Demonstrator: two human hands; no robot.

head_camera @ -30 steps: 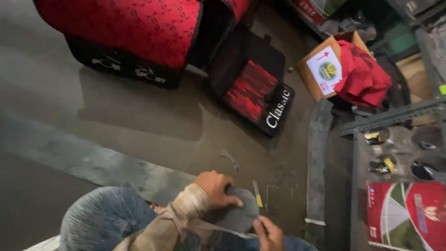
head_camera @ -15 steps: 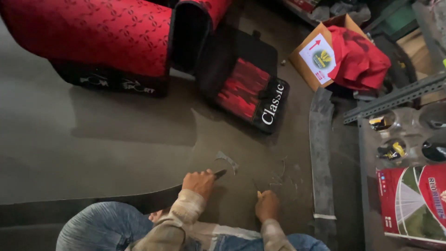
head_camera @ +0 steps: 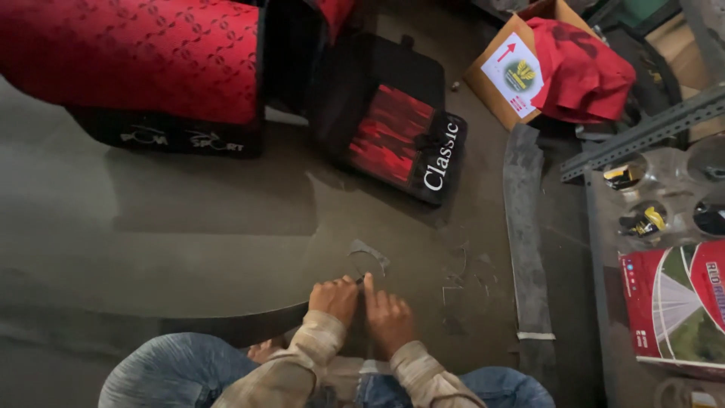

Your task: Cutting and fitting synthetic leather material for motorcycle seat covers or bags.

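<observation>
At the lower middle of the frame, the left hand (head_camera: 334, 298) and right hand (head_camera: 387, 317) met, fingers curled together on a small dark thing too hidden to name. A thin grey scrap (head_camera: 370, 252) lay just above them on the floor (head_camera: 189, 249).

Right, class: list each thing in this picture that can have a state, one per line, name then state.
Left hand: closed in a fist, on the floor, touching the right hand.
Right hand: fingers curled, one finger raised, beside the left hand.
Cardboard box: open, tilted, red cloth spilling over its edge.
Black and red cushion: lying flat on the floor.
Grey strip: laid out straight on the floor.
Grey offcut: loose, just beyond the hands.
</observation>
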